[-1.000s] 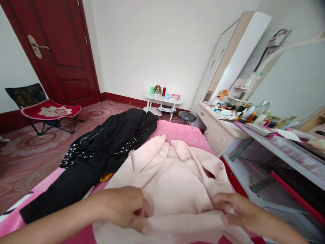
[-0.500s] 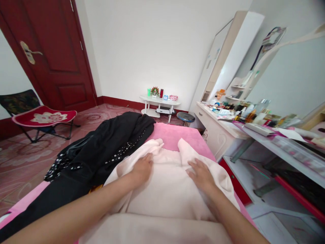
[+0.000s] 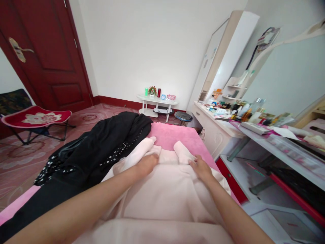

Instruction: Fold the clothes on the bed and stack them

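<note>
A pale pink garment [image 3: 157, 196] lies spread over the pink surface [image 3: 177, 132] in front of me, its lower part folded across nearest my body. Two narrow flaps of its cloth point away from me at the far end. My left hand [image 3: 148, 163] grips the cloth beside the left flap, with fingertips partly hidden. At the base of the right flap, my right hand [image 3: 202, 168] pinches the fabric between thumb and fingers. Black clothing [image 3: 101, 149] with a white-dotted part is heaped to the left of the garment.
On the right stand a dressing table [image 3: 213, 127] crowded with bottles and a glass-topped desk [image 3: 269, 149]. Beyond the bed-like surface are a round stool [image 3: 183, 117] and a small white table [image 3: 157, 100]. A folding chair [image 3: 38, 117] stands left, near a red door [image 3: 53, 51].
Both hands have gone from lying on the garment to gripping its cloth at the flaps. The flaps have shifted slightly, and the view has turned a little to the right.
</note>
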`<state>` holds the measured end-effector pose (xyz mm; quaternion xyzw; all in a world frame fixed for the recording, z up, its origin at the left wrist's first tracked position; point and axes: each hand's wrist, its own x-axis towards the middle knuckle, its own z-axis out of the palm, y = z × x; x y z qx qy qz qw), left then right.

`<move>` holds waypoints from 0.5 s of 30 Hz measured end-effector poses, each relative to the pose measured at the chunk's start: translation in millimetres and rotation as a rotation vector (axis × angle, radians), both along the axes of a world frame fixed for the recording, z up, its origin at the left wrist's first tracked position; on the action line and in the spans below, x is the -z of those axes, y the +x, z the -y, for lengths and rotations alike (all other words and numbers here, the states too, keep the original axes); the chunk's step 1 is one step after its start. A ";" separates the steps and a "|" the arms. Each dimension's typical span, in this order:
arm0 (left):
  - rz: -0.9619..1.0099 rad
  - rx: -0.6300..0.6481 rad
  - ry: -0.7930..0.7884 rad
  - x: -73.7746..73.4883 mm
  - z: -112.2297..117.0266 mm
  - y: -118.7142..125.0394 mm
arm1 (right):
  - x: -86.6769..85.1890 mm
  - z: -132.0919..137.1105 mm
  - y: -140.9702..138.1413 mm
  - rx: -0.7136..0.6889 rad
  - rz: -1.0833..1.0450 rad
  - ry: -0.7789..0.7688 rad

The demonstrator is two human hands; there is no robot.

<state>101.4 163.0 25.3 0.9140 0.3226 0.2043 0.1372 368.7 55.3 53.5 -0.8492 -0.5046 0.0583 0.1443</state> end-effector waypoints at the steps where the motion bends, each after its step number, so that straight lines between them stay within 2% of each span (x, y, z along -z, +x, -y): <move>1: -0.107 0.052 0.007 -1.1 1.5 6.1 | 3.8 -3.2 -3.1 0.003 -0.011 -0.016; 3: -0.273 0.102 0.020 -4.9 2.0 16.4 | 9.9 -7.1 -9.9 -0.040 0.027 -0.052; 6: -0.316 -0.009 0.038 -11.0 -3.9 26.4 | 12.5 -6.0 -17.5 -0.149 0.071 -0.102; 9: -0.360 -0.143 0.059 -14.1 -16.5 28.0 | 8.3 1.0 -11.5 -0.184 0.041 -0.095; 11: -0.392 -0.195 0.057 -13.9 -25.5 25.4 | 5.3 5.7 2.3 -0.153 0.016 -0.054; 15: -0.456 -0.197 0.033 -11.3 -35.8 18.2 | 8.4 10.2 36.5 0.022 -0.024 0.023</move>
